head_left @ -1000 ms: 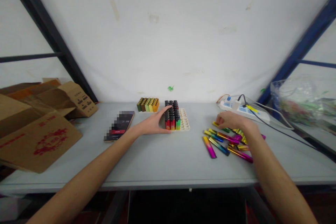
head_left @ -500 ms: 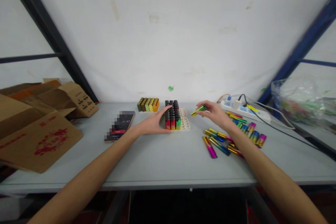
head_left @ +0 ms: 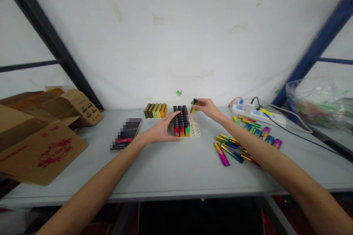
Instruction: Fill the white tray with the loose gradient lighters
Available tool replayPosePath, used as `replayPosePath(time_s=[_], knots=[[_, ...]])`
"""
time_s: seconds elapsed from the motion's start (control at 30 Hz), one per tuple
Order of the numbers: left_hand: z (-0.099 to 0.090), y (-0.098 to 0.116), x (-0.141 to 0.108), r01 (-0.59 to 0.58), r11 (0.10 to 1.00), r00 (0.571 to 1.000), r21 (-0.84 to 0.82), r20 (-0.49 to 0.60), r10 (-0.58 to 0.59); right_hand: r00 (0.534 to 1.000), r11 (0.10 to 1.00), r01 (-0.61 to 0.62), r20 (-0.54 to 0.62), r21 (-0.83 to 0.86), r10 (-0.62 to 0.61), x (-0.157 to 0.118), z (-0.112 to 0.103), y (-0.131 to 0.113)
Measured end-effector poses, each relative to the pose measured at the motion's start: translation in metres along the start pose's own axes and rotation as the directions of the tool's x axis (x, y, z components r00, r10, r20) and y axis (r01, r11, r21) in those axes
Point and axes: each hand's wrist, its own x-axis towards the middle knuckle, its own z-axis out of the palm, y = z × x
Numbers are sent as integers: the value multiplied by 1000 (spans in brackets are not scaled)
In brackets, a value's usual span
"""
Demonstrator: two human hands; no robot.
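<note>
Right hand (head_left: 206,107), one held lighter (head_left: 192,110), one phone (head_left: 127,132)

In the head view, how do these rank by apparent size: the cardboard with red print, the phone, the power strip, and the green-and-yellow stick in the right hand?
1. Cardboard with red print
2. Phone and power strip: too alike to rank
3. Green-and-yellow stick, partly covered by the right hand
</note>
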Motion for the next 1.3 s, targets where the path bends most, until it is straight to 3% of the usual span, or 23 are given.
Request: replayPosePath(time_s=[0.1, 0.3, 0.57, 0.77, 1.03, 1.3], knots=[[0, 0, 0, 7, 1000, 1000, -4, -1, -7, 998, 999, -13, 57, 41, 11, 8, 9, 21], [1, -1, -1, 30, 999, 1000, 16, -6, -30, 995, 989, 56, 92, -139, -44, 13, 18, 39], [1, -1, -1, 4, 1000, 1000, 2, -23, -4, 967, 937, 129, 250, -325, -47, 19, 14, 40], [-3, -3, -1, -20, 1000, 999, -21, -27, 19, 966, 904, 127, 260, -407, -19, 8, 12, 37], [-4, -14, 0, -30, 988, 1000, -154, -12, 29, 960, 917, 69, 275, -393, 46, 3, 9, 32], [0, -13, 1, -34, 980, 999, -197, -31, 28, 966, 919, 69, 257, -388, 35, 4, 11, 34]])
